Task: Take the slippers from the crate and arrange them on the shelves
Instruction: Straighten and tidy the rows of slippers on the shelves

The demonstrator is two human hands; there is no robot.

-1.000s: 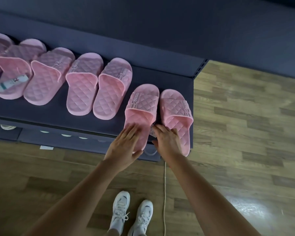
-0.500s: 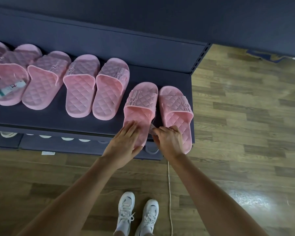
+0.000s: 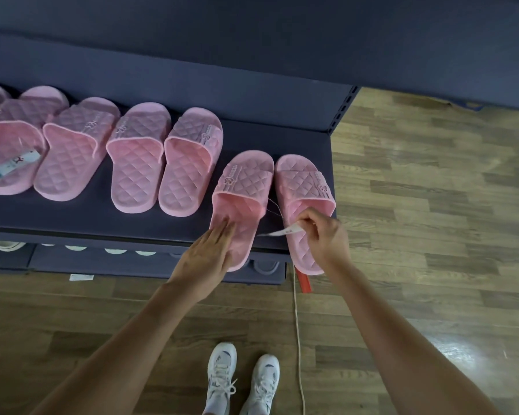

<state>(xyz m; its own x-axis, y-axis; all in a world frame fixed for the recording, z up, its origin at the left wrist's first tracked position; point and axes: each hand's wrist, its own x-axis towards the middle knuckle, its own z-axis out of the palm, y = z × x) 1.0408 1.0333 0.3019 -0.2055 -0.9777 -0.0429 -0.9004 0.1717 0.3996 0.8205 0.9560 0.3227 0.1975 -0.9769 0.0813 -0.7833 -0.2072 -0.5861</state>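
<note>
While the dark shelf (image 3: 72, 217) already carries a row of pink slippers (image 3: 138, 163) lying side by side with toes to the back, the newest pair sits at its right end. The left slipper (image 3: 243, 187) and the right slipper (image 3: 304, 181) lie just beside each other, heels hanging over the front edge. The crate is not in view.

The left hand (image 3: 206, 256) has stayed where it was half a second ago, fingers straight and flat on the left slipper's footbed, pressing it down. The right hand (image 3: 327, 235) has changed: then it rested curled at the gap between the two heels, and now it is raised over the right slipper's footbed with thumb and fingers pinched on a white paper tag (image 3: 282, 232). The tag is drawn out sideways, and a thin thread (image 3: 273, 205) runs between the two slippers.

This suggests the pair is placed and the person is now dealing with the tag, perhaps tucking it in or pulling it free. The tied thread may drag the slippers out of line unless the flat hand keeps steadying them.
</note>
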